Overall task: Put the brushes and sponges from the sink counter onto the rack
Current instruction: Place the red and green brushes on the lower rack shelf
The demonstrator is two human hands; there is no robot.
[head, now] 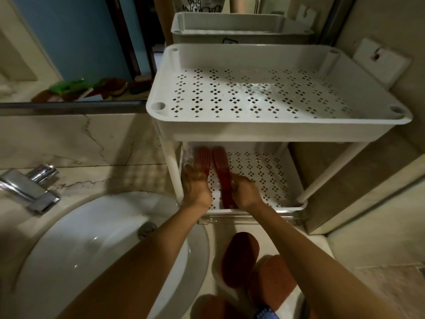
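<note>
A white two-tier plastic rack [278, 127] stands to the right of the sink. Both my hands reach into its lower shelf [271, 180]. My left hand [195, 185] grips a red brush [202, 160] at the shelf's left side, white bristles showing beside it. My right hand [243, 192] holds a second red brush [222, 171] lying lengthwise just to the right of the first. The top shelf [253, 93] holds nothing. In the mirror [76, 42], I see reflections of green and brown sponges and brushes [92, 88].
A white basin [92, 249] with a chrome faucet [30, 187] lies at lower left, set in a marble counter [103, 176]. Below the rack, on the floor, are brown slippers [241, 259]. A beige wall panel [368, 180] closes in the rack's right side.
</note>
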